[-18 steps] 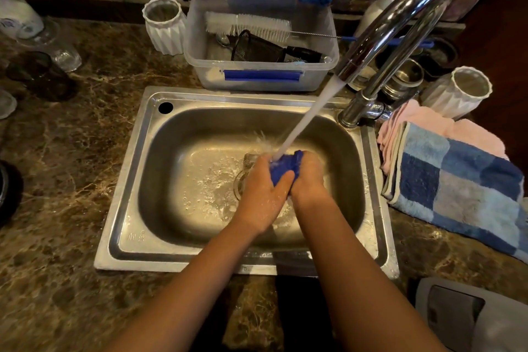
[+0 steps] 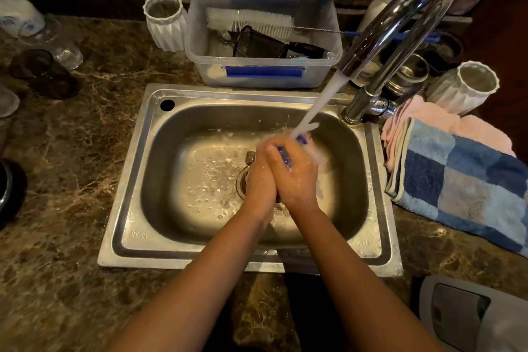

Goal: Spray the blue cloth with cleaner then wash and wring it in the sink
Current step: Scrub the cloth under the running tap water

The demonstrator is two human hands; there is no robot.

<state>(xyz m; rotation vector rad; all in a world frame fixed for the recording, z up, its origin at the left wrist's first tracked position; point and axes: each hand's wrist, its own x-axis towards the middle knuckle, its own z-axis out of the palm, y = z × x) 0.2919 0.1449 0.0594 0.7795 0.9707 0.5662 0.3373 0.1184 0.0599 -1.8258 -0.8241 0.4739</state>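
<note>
1. Sink (image 2: pixel 123 208): we work mid-basin, so runoff falls near the drain.
2. Tap (image 2: pixel 400 17) angled over; stream strikes our knuckles.
3. Left hand (image 2: pixel 261 177) and right hand (image 2: pixel 297 171) pressed together, clamped round the blue cloth (image 2: pixel 284 156), rubbing it under the flow.

Warm, dim indoor light falls from above, brightest on the floor of the sink (image 2: pixel 200 180) and as glare streaks along the chrome tap (image 2: pixel 400 17), while the bench (image 2: pixel 71 237) fades into shadow toward its left edge and near corners. The wide lens bows straight lines at the picture's edges. Motion blur softens the hands and the falling water (image 2: pixel 320 106).
</note>
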